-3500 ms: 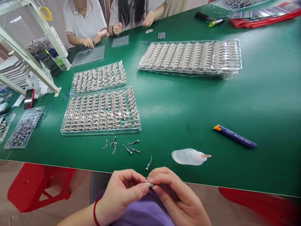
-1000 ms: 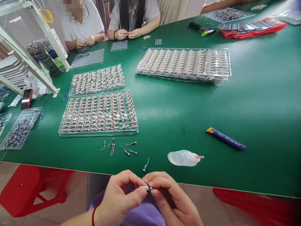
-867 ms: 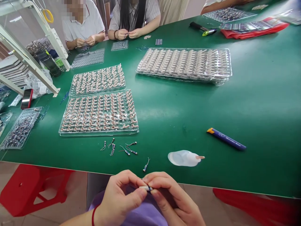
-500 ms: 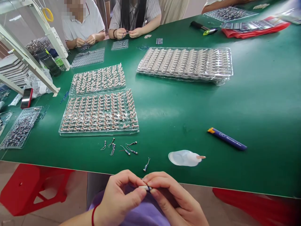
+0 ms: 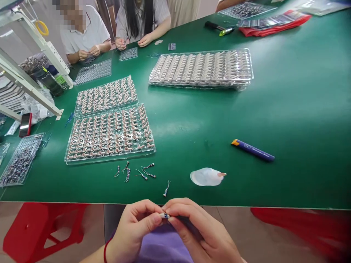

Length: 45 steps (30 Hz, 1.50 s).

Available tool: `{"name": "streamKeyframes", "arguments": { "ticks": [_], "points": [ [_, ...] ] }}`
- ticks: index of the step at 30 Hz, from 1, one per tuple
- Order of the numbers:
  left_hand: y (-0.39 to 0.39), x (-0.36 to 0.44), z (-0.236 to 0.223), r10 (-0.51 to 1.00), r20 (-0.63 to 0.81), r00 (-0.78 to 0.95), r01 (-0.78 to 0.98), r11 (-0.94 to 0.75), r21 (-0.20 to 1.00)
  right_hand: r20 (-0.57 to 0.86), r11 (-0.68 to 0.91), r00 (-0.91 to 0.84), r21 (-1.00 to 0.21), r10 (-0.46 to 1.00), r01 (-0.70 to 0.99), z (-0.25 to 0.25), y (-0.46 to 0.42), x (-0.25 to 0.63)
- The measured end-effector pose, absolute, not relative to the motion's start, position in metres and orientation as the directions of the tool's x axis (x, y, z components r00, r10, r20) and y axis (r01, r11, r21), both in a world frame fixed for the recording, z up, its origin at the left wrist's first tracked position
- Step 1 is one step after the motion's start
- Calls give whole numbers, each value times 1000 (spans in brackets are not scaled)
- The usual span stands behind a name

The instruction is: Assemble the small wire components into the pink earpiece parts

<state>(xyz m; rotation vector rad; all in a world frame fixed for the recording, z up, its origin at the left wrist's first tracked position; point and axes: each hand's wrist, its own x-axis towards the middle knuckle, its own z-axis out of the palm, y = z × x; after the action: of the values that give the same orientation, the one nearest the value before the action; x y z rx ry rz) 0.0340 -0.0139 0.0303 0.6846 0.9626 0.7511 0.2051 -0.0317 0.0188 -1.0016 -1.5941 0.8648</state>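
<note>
In front of the table's edge, my left hand (image 5: pixel 134 224) pinches a small pale tube-shaped part (image 5: pixel 165 216) between thumb and fingers. A dark blue-and-white bit shows at the part's right end, where the thumb and fingertips of my right hand (image 5: pixel 201 228) close on it. Both hands meet there, and the fingertips hide much of the part. Just beyond them on the green tabletop lies a small wired component (image 5: pixel 166 189). Several similar wired components (image 5: pixel 142 175) are scattered farther left. A translucent squeeze bottle (image 5: pixel 206 176) with a brownish tip lies on its side to the right.
Clear trays of beige earbud-like shells stand at left (image 5: pixel 109 157) and farther back (image 5: pixel 201 87). A purple cutter-like tool (image 5: pixel 253 150) lies at right. Another tray (image 5: pixel 20 160) and a phone (image 5: pixel 25 125) are at far left. Co-workers sit opposite. A red stool (image 5: pixel 41 232) stands below.
The head view has shifted, so tabletop things sit farther left. My hands still hold the part together, now showing more of its blue end. One co-worker's hands opposite have moved apart.
</note>
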Motion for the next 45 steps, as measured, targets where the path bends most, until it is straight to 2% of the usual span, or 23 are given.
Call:
{"name": "streamKeyframes", "arguments": {
  "ticks": [11,16,23,32,39,45],
  "points": [
    [-7,40,32,789,-488,374,-210,584,784,492,509,-142,-785,859,353,20,-35,208],
    [-7,42,33,790,-490,370,-161,574,803,498,518,-153,-777,853,358,24,-34,210],
    [-9,41,35,839,-389,381,-63,444,894,410,429,-136,-890,902,155,23,-34,217],
    [-12,39,38,901,-272,339,64,266,962,349,357,-109,-931,931,77,16,-36,216],
    [-16,37,39,890,-339,304,103,323,941,155,149,-63,-985,986,-90,17,-35,210],
    [-19,40,41,890,-377,256,134,353,926,18,6,-60,-982,998,-190,15,-33,208]
  ]
}}
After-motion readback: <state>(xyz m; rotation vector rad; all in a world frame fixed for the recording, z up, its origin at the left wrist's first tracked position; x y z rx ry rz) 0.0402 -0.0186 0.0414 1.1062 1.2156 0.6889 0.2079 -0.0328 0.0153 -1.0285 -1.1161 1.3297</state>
